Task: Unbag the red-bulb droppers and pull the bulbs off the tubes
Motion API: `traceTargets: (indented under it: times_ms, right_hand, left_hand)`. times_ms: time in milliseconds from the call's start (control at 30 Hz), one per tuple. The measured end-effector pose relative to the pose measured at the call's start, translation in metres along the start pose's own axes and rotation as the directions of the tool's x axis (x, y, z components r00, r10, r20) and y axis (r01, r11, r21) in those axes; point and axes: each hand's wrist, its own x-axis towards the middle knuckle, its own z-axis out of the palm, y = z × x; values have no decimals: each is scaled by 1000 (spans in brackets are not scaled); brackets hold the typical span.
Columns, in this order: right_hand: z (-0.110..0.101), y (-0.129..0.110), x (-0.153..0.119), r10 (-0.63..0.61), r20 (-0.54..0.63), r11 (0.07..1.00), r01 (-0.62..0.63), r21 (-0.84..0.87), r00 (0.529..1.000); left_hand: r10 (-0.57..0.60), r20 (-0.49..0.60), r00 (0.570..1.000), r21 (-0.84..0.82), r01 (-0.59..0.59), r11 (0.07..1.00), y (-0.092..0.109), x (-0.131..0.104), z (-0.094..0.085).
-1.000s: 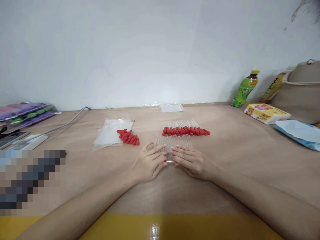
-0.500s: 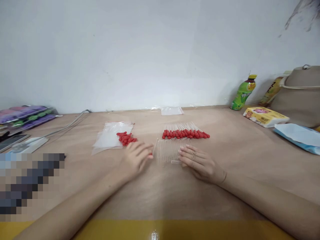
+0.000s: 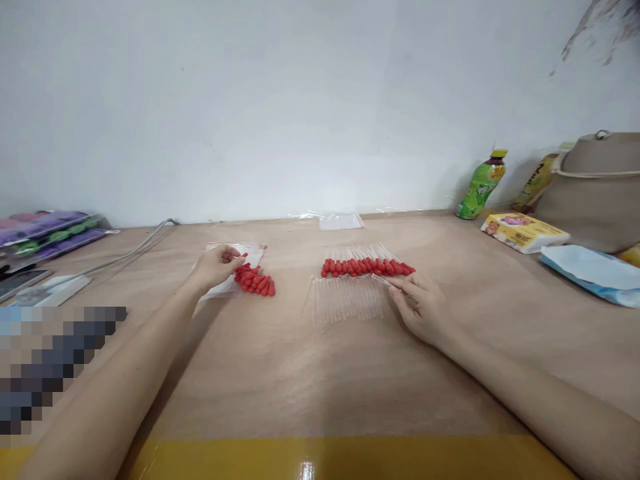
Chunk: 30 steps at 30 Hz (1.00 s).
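The left hand (image 3: 216, 265) had its grip pinched nearly closed, thumb and fingertips together on one red bulb (image 3: 245, 255) at the upper edge of a red pile (image 3: 260, 284). That pile lay partly over a plastic bag (image 3: 256, 255) on the counter (image 3: 280, 380), with the left hand covering part of the bag.

The right hand (image 3: 423, 308) had its grip closed too: thumb and fingers held a thin clear tube (image 3: 381, 281) near one end, its free end slanting up and leftward. Beneath and to the left of the tube, a row of clear tubes (image 3: 345, 301) lay side by side on the counter. Just behind them were red-ended tubes (image 3: 367, 267), their bulbs packed close together and pointing toward the person.
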Motion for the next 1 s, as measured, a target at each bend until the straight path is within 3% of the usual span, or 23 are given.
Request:
traceTargets:
  times_ms: [200, 433, 533, 633, 700, 767, 867, 1000]
  right_hand:
    - [3, 6, -2, 123, 64, 989, -117, -92, 990]
    - [1, 3, 0, 193, 145, 970, -166, -176, 970]
    - [0, 0, 1, 195, 123, 967, -169, -192, 973]
    - [3, 0, 1, 186, 102, 970, -166, -175, 977]
    - [6, 1, 1, 182, 98, 973, -165, -161, 978]
    - [9, 2, 1, 184, 101, 974, -167, -156, 978]
    - [11, 3, 1, 187, 121, 974, -167, -155, 975]
    - [13, -2, 1, 193, 183, 964, -152, -219, 964]
  left_hand:
    - [-44, 41, 998, 58, 41, 997, -7, 0, 5]
    - [-30, -92, 995, 165, 45, 985, -3, 1, -7]
    - [97, -279, 955, 261, -22, 965, 11, -5, -3]
    - [341, -354, 871, 297, -241, 924, 37, -26, 12]
    - [529, -221, 819, 269, -470, 841, 57, -48, 27]
    - [626, 13, 779, 190, -617, 764, 75, -74, 42]
    - [590, 214, 779, 118, -620, 776, 89, -107, 60]
    - [574, 309, 758, 62, -618, 783, 87, -124, 69]
